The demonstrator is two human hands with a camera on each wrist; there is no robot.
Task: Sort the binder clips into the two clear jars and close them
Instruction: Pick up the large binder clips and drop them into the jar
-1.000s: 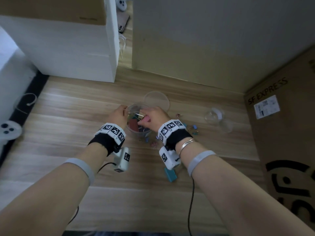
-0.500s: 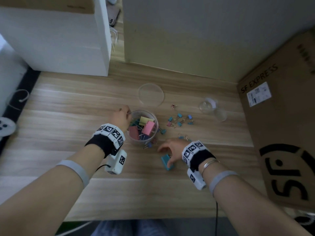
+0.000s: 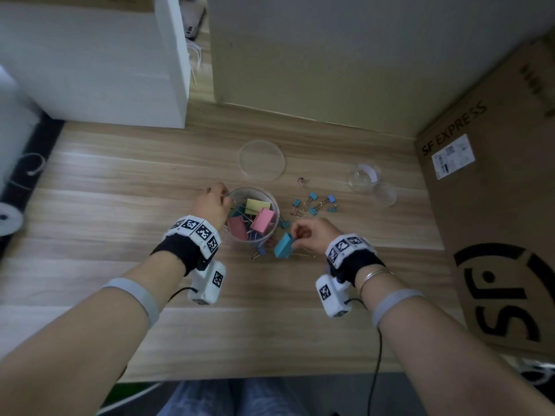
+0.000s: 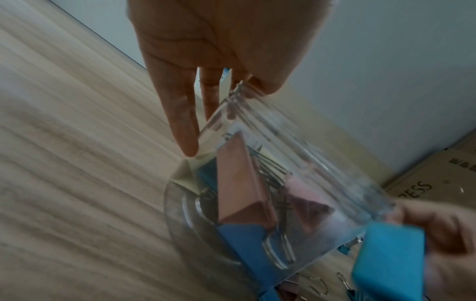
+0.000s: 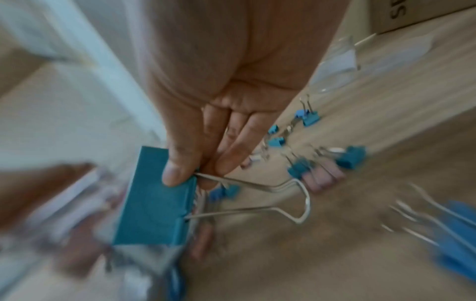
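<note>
The right hand pinches a large teal clip between thumb and fingers, holding it just above the surface beside the big jar. In the right wrist view the clip is a flat-sided folded metal wedge with a matte painted face, and its bent wire handle loops out to the right; the thumb presses its top edge.

The left hand holds the big jar at its rim on the left side. In the left wrist view its fingers lie long and nearly straight down the clear wall, with the thumb at the rim, so the grip is a light one. The jar is smooth, round, see-through plastic, open at the top, and holds large pink, yellow and blue clips with shiny wire handles.

Its flat round lid lies on the pale wood-grain surface just behind it. Small clips, teal, blue and pink, lie scattered to the right of the jar. Further right stands the small jar, clear and open, with its small lid just beside it. A brown cardboard box printed "SF EXPRESS" stands at the right edge.
</note>
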